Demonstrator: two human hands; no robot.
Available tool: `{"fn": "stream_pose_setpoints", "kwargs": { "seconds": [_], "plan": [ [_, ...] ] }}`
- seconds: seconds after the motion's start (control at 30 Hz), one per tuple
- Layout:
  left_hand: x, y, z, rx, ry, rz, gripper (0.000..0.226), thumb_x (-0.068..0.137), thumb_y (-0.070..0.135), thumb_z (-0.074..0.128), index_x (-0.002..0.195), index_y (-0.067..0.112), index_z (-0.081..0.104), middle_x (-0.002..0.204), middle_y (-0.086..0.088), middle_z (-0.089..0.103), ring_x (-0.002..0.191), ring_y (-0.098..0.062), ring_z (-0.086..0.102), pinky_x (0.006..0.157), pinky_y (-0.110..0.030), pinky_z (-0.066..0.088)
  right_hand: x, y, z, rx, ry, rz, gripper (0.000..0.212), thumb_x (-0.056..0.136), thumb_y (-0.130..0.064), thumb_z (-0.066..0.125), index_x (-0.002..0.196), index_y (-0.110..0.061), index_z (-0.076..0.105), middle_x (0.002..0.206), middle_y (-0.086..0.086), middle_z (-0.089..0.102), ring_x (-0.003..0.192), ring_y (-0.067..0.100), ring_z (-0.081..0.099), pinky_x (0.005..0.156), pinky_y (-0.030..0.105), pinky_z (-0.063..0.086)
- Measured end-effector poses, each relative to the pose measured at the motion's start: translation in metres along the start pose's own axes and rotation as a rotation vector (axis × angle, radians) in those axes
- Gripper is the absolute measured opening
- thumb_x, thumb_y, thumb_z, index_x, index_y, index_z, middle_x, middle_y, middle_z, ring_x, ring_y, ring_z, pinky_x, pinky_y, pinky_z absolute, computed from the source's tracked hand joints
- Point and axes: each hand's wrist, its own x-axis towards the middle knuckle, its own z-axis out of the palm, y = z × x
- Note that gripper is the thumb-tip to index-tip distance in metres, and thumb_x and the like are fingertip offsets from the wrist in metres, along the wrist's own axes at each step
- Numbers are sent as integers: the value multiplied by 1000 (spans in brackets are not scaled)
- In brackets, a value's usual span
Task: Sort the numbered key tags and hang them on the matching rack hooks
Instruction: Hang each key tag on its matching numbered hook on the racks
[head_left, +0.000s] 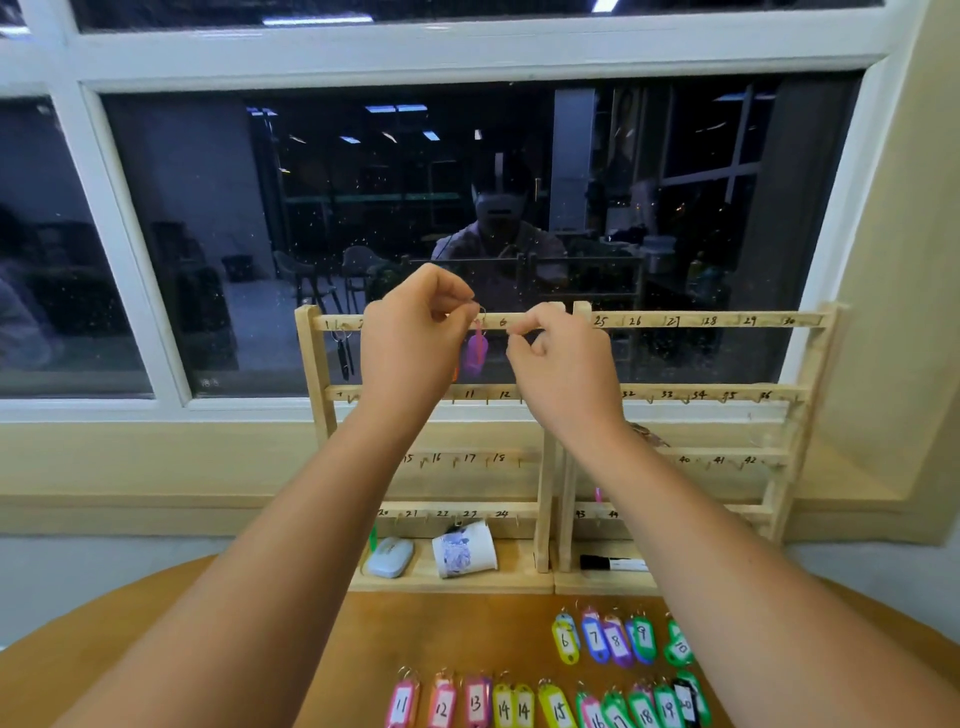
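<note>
Two wooden key racks stand side by side, the left rack (314, 364) and the right rack (800, 395), with handwritten numbers over small hooks. My left hand (415, 338) pinches the metal ring of a purple key tag (475, 353) at the top rail, just left of the number 6. My right hand (563, 358) is raised beside it at the same rail with its fingers curled; what they hold I cannot tell. A dark tag (344, 353) hangs under hook 1. Several coloured numbered tags (597, 642) lie in rows on the table.
On the left rack's base lie a pale blue case (390, 557) and a tipped paper cup (465, 555); a black marker (613, 563) lies on the right rack's base. A round wooden table (457, 634) holds everything. A dark window is close behind the racks.
</note>
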Motion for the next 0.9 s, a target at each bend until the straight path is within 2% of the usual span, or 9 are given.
{"fn": "stream_pose_setpoints", "kwargs": {
  "seconds": [0.03,0.1,0.27,0.37,0.47,0.57,0.67,0.83,0.9],
  "plan": [
    [2,0,2,5,0,-4,9,96,24,79,98,31,73,86,19,76,85,3,72,84,-36,63,-4,4,-2,16,9,-1,11,100,-21,65,94,-29,69,53,-9,59,60,12,61,75,35,57],
    [4,0,6,32,-6,-13,8,97,24,78,98,30,73,86,18,76,85,1,72,84,-36,63,-14,9,-8,55,13,6,13,101,-18,65,95,-27,71,51,-10,57,52,11,55,68,29,50],
    [5,-3,12,108,-30,-47,6,97,27,76,98,31,72,86,19,75,77,-4,70,79,-41,62,-35,21,-20,138,-39,81,14,102,-20,63,98,-30,71,60,7,65,60,22,65,68,26,55],
    [0,-3,10,116,-27,-43,8,98,28,75,101,33,71,93,19,75,66,-11,70,70,-44,63,-50,31,-26,163,-77,115,14,104,-22,63,99,-32,71,63,8,66,57,19,63,57,20,47],
    [-11,-3,5,95,1,-9,11,99,24,73,105,33,69,89,17,74,64,-13,70,66,-43,62,-67,47,-27,163,-117,166,14,105,-24,63,100,-35,70,67,8,69,62,23,67,62,24,49],
    [-30,-4,-2,93,24,23,11,99,22,71,104,31,71,91,17,73,74,-8,67,70,-36,58,-85,67,-23,144,-141,219,13,103,-25,65,97,-35,71,69,6,69,66,21,68,69,29,54],
    [-58,-13,-4,97,-2,7,10,98,23,72,101,32,72,94,17,73,79,-8,63,71,-26,54,-105,91,-18,90,-201,287,16,100,-24,68,90,-34,73,69,0,69,64,17,67,69,36,58],
    [-112,-47,-3,88,-145,-137,12,96,26,76,96,36,71,91,29,72,79,-4,65,70,-24,51,-140,125,-8,-4,-367,415,17,95,-20,74,82,-32,75,75,-15,73,73,-5,66,64,15,44],
    [-134,-61,-2,64,-221,-190,14,96,24,78,95,36,72,92,29,72,81,-3,66,71,-26,53,-153,134,-4,-82,-434,450,16,93,-22,75,80,-31,75,76,-15,73,74,-5,66,62,15,44]
  ]
}}
